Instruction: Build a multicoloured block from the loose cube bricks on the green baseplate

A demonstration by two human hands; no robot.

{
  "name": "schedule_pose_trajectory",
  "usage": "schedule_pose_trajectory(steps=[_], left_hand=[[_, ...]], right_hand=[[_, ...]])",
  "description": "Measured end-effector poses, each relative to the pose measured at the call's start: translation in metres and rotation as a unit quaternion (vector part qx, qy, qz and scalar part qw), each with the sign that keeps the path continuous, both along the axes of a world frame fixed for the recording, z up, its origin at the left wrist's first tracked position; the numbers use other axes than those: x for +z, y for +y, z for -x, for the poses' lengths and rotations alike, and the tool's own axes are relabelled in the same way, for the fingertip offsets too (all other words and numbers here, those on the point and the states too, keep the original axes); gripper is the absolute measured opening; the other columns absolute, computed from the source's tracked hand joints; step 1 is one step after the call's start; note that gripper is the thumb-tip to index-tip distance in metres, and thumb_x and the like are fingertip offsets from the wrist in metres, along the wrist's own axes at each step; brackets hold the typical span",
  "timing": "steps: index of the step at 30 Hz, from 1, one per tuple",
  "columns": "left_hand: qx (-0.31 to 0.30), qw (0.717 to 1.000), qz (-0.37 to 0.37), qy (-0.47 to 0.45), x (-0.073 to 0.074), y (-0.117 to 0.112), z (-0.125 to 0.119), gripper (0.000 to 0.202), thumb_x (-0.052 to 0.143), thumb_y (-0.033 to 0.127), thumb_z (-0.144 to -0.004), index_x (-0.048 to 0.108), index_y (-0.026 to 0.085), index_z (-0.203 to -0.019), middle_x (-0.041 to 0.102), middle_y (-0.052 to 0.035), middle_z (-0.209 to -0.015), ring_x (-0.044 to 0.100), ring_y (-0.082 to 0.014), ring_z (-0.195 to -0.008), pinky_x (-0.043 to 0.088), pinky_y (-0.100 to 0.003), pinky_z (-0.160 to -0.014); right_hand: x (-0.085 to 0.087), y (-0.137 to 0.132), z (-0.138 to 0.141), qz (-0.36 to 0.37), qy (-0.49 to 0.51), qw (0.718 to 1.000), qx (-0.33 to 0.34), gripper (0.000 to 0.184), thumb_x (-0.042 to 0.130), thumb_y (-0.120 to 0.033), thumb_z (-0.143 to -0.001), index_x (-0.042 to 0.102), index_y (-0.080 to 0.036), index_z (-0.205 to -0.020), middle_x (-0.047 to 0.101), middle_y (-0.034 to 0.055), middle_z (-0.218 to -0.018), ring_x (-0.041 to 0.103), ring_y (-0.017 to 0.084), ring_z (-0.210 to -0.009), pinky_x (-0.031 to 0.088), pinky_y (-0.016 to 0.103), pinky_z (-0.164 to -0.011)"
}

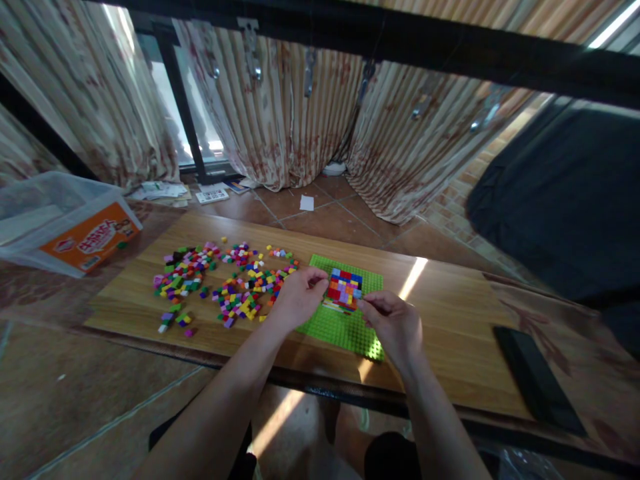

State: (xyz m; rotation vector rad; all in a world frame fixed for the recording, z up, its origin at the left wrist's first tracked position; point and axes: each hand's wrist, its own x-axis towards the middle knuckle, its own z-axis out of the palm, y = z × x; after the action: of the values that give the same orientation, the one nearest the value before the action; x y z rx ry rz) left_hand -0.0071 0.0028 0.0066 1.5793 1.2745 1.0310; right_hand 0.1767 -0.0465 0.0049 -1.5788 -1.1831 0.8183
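A green baseplate [350, 330] lies on the wooden board [450, 320]. On it stands a small block of many-coloured bricks [344, 287], red, blue, orange and yellow. My left hand [299, 297] rests at the block's left side, its fingers curled with the tips touching the block. At the block's lower right edge, my right hand [393, 321] has thumb and fingers pinched together against it; what it pinches is too small to name. A spread of several loose coloured bricks [225, 283] lies to the left of my left hand.
A clear plastic box [60, 223] with an orange label stands at the far left. A black phone [537, 379] lies on the table at the right. Curtains, papers and a tiled floor are behind the board. A dark cloth covers something at the right.
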Motion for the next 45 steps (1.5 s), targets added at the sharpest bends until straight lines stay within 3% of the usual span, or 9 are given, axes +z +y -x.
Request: schedule_pose_trajectory(steps=[6,11,19,31,45], left_hand=[[-0.008,0.999,-0.021,0.037,0.003,-0.002,0.001,0.016,0.055,0.019,-0.081,0.07,0.016,-0.087,0.072,-0.0033,-0.078,0.064,-0.0155,-0.074,0.051,-0.026,-0.069],[-0.014,0.999,-0.015,0.041,0.005,-0.004,0.002,0.015,0.055,0.018,-0.081,0.07,0.015,-0.086,0.072,-0.0041,-0.079,0.063,-0.0149,-0.071,0.05,-0.025,-0.067],[-0.012,0.999,-0.001,0.046,0.009,-0.004,0.001,0.016,0.055,0.017,-0.082,0.07,0.014,-0.087,0.071,-0.0047,-0.078,0.062,-0.0154,-0.071,0.05,-0.027,-0.069],[-0.012,0.998,0.001,0.066,0.009,-0.006,-0.001,0.017,0.055,0.018,-0.082,0.071,0.014,-0.088,0.073,-0.0064,-0.084,0.065,-0.0174,-0.077,0.051,-0.028,-0.072],[-0.008,0.996,-0.007,0.093,0.007,-0.009,-0.005,0.017,0.056,0.021,-0.083,0.071,0.013,-0.083,0.072,-0.0064,-0.08,0.064,-0.0165,-0.074,0.049,-0.027,-0.071]], right_hand=[[0.001,0.001,0.006,-0.009,-0.036,0.999,0.014,0.024,0.072,-0.042,-0.071,0.073,-0.02,-0.079,0.073,0.0028,-0.072,0.065,0.016,-0.063,0.049,0.025,-0.055],[0.001,0.001,0.007,-0.016,-0.032,0.999,-0.001,0.027,0.07,-0.045,-0.073,0.074,-0.02,-0.081,0.073,0.0022,-0.071,0.062,0.016,-0.06,0.051,0.026,-0.056],[0.001,0.001,0.005,-0.026,0.008,0.999,-0.03,0.028,0.072,-0.043,-0.069,0.073,-0.017,-0.079,0.071,0.0024,-0.069,0.061,0.014,-0.061,0.048,0.025,-0.054],[-0.003,0.006,0.007,0.06,0.12,0.99,-0.043,0.04,0.084,-0.045,-0.054,0.07,-0.015,-0.077,0.064,-0.0004,-0.059,0.054,0.01,-0.049,0.045,0.021,-0.042],[0.007,0.008,0.011,0.128,0.233,0.963,-0.035,0.043,0.09,-0.04,-0.047,0.068,-0.013,-0.073,0.064,0.0007,-0.061,0.058,0.011,-0.051,0.056,0.026,-0.046]])
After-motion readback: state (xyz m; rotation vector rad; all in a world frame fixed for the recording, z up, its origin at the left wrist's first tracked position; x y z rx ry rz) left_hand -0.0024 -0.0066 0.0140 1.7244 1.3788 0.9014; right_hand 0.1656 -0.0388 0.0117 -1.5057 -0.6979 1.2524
